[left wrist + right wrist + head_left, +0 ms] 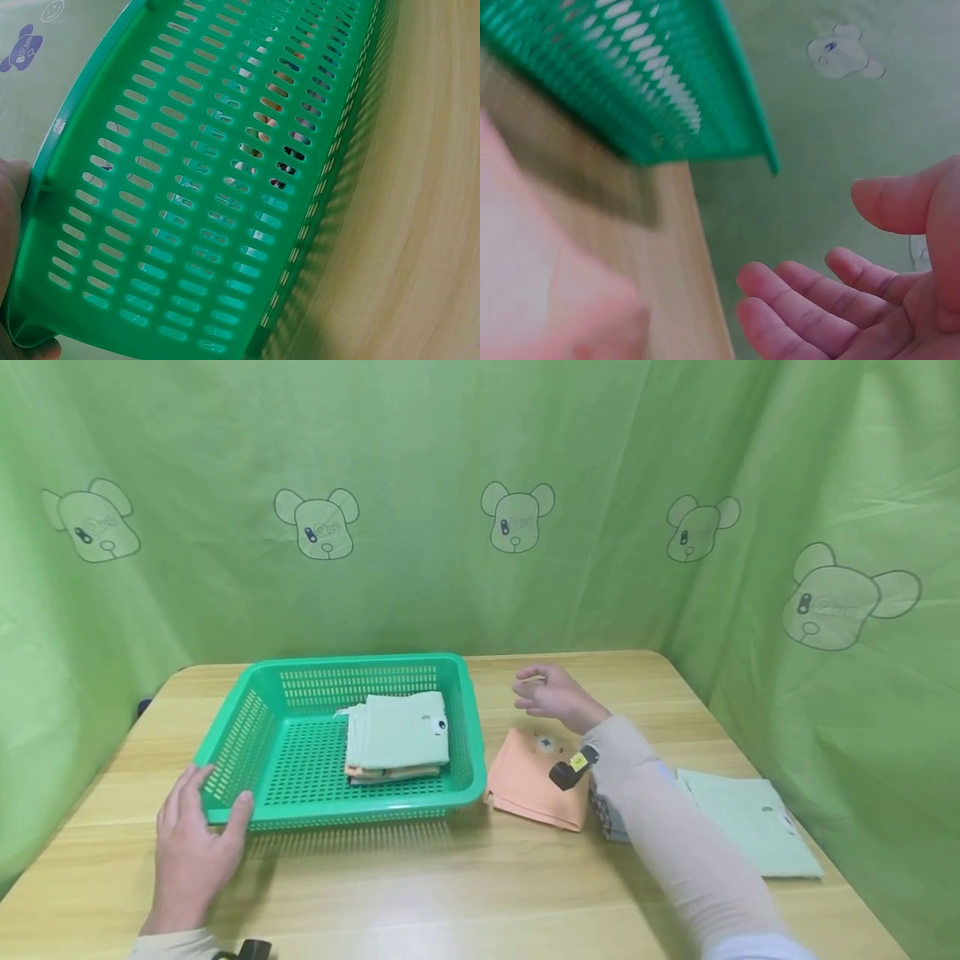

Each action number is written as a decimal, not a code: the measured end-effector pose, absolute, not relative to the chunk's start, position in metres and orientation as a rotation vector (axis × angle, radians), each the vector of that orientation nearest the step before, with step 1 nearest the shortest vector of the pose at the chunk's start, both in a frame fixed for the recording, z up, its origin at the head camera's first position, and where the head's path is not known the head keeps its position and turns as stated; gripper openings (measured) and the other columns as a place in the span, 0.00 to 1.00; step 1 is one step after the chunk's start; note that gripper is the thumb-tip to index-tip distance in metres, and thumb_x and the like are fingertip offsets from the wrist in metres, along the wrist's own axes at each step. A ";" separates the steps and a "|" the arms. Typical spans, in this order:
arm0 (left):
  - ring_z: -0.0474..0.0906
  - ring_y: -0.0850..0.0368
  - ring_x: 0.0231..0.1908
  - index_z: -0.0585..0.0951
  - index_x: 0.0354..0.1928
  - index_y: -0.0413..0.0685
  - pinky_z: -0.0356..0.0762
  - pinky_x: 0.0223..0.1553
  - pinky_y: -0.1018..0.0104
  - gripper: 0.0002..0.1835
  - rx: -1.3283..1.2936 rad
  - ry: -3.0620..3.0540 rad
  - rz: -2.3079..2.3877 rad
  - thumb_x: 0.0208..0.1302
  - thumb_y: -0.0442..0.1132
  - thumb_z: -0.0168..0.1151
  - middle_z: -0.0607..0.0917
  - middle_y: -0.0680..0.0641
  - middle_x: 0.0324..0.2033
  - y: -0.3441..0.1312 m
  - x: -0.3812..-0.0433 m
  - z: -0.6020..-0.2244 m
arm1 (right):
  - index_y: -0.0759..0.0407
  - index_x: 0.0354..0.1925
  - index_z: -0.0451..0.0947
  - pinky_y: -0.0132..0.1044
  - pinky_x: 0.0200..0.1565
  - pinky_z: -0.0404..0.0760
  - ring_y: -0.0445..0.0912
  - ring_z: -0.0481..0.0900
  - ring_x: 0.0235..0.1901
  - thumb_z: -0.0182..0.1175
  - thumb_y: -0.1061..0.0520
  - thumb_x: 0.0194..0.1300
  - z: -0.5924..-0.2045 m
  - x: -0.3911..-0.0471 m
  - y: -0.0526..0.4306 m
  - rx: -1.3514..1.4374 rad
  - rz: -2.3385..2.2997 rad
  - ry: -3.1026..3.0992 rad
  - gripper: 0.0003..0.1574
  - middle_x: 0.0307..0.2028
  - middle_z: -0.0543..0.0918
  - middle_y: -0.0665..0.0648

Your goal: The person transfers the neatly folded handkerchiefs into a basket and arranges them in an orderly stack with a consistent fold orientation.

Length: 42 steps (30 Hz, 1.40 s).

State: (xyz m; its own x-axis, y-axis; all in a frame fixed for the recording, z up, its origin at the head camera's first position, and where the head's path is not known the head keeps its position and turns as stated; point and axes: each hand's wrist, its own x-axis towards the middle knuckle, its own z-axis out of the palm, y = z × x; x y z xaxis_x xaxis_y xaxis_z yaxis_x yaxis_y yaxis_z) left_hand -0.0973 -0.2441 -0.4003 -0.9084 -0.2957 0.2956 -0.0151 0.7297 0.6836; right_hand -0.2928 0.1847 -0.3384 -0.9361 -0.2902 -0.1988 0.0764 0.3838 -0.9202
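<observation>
My left hand (197,842) holds the near left corner of a green plastic basket (341,810), thumb along the front and fingers along the left side. In the left wrist view, part of that hand (10,202) shows at the rim. Inside the basket, on its right, lies a stack of folded cloths with a pale green cloth (405,731) on top. Nothing is in my right hand (558,697), which is raised right of the basket, behind a folded orange cloth (525,777). The right wrist view shows its fingers (817,307) loosely extended.
Under my right forearm a grey-blue folded cloth (611,817) is partly hidden. Farther right a pale green cloth (765,827) lies folded near the table's edge. Green curtains (420,510) with bear drawings hang behind and beside the wooden table (360,902).
</observation>
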 end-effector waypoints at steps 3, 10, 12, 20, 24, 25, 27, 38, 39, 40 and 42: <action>0.45 0.29 0.69 0.55 0.71 0.35 0.43 0.62 0.25 0.37 0.236 -2.541 -1.004 0.71 0.50 0.53 0.51 0.31 0.72 -0.244 -0.097 -0.400 | 0.72 0.68 0.56 0.49 0.60 0.73 0.63 0.73 0.58 0.52 0.58 0.72 -0.346 -0.293 0.196 -0.168 -1.483 2.377 0.33 0.62 0.68 0.74; 0.45 0.29 0.69 0.55 0.71 0.35 0.44 0.63 0.25 0.37 0.240 -2.543 -0.997 0.71 0.50 0.53 0.51 0.31 0.72 -0.243 -0.097 -0.400 | 0.71 0.65 0.61 0.51 0.56 0.76 0.62 0.75 0.54 0.54 0.53 0.71 -0.368 -0.296 0.224 -0.164 -1.207 2.532 0.33 0.57 0.75 0.71; 0.45 0.29 0.69 0.55 0.71 0.35 0.44 0.63 0.25 0.37 0.241 -2.542 -0.997 0.71 0.50 0.53 0.51 0.31 0.72 -0.243 -0.096 -0.400 | 0.70 0.64 0.64 0.51 0.55 0.77 0.61 0.76 0.53 0.56 0.53 0.69 -0.373 -0.296 0.229 -0.170 -1.132 2.559 0.32 0.54 0.76 0.69; 0.45 0.29 0.69 0.55 0.71 0.34 0.43 0.62 0.24 0.36 0.247 -2.543 -1.011 0.71 0.49 0.53 0.50 0.31 0.72 -0.241 -0.094 -0.400 | 0.71 0.56 0.73 0.46 0.50 0.79 0.55 0.77 0.46 0.65 0.60 0.58 -0.388 -0.298 0.244 -0.220 -0.876 2.563 0.29 0.51 0.79 0.65; 0.45 0.29 0.70 0.55 0.71 0.35 0.43 0.61 0.24 0.36 0.241 -2.537 -1.017 0.71 0.49 0.53 0.50 0.32 0.73 -0.241 -0.095 -0.399 | 0.69 0.51 0.76 0.47 0.49 0.79 0.55 0.78 0.44 0.69 0.61 0.54 -0.393 -0.298 0.248 -0.191 -0.845 2.552 0.26 0.46 0.80 0.63; 0.45 0.29 0.70 0.55 0.71 0.35 0.43 0.61 0.24 0.36 0.242 -2.534 -1.019 0.71 0.49 0.53 0.50 0.32 0.73 -0.241 -0.095 -0.399 | 0.68 0.50 0.77 0.48 0.50 0.79 0.55 0.78 0.44 0.69 0.61 0.54 -0.394 -0.298 0.249 -0.186 -0.842 2.551 0.25 0.45 0.81 0.63; 0.45 0.29 0.70 0.55 0.71 0.35 0.43 0.62 0.24 0.36 0.241 -2.533 -1.018 0.71 0.49 0.53 0.50 0.32 0.73 -0.241 -0.095 -0.400 | 0.68 0.49 0.78 0.50 0.51 0.78 0.57 0.78 0.45 0.69 0.61 0.53 -0.395 -0.297 0.249 -0.198 -0.823 2.551 0.25 0.45 0.81 0.64; 0.45 0.29 0.70 0.55 0.72 0.35 0.43 0.62 0.25 0.37 0.241 -2.541 -1.015 0.71 0.50 0.53 0.50 0.32 0.72 -0.241 -0.097 -0.399 | 0.66 0.45 0.83 0.49 0.49 0.79 0.52 0.80 0.38 0.67 0.56 0.57 -0.399 -0.297 0.249 -0.248 -0.771 2.571 0.18 0.39 0.85 0.60; 0.45 0.29 0.70 0.55 0.72 0.35 0.43 0.62 0.25 0.37 0.244 -2.542 -1.016 0.71 0.50 0.53 0.50 0.32 0.73 -0.242 -0.097 -0.399 | 0.65 0.44 0.83 0.48 0.47 0.80 0.51 0.80 0.36 0.67 0.55 0.58 -0.399 -0.297 0.249 -0.256 -0.768 2.570 0.17 0.37 0.85 0.59; 0.45 0.29 0.70 0.55 0.72 0.35 0.43 0.62 0.25 0.37 0.245 -2.542 -1.014 0.71 0.50 0.53 0.50 0.32 0.73 -0.242 -0.097 -0.398 | 0.65 0.43 0.83 0.48 0.47 0.80 0.50 0.79 0.36 0.66 0.54 0.59 -0.399 -0.297 0.249 -0.265 -0.760 2.579 0.17 0.36 0.84 0.58; 0.45 0.29 0.70 0.55 0.72 0.35 0.43 0.62 0.25 0.36 0.246 -2.543 -1.009 0.71 0.49 0.53 0.50 0.32 0.72 -0.242 -0.097 -0.398 | 0.64 0.42 0.84 0.46 0.44 0.80 0.49 0.79 0.34 0.65 0.52 0.61 -0.399 -0.298 0.248 -0.274 -0.773 2.576 0.16 0.34 0.84 0.57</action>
State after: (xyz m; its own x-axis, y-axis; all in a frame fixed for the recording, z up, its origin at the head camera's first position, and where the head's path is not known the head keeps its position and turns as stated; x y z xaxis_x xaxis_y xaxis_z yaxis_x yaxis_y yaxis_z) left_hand -0.0967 -0.2419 -0.3981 -0.9077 -0.3009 0.2924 -0.0184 0.7248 0.6887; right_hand -0.2979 0.2483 -0.3994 -0.8860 -0.3050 -0.3492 -0.0625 0.8248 -0.5620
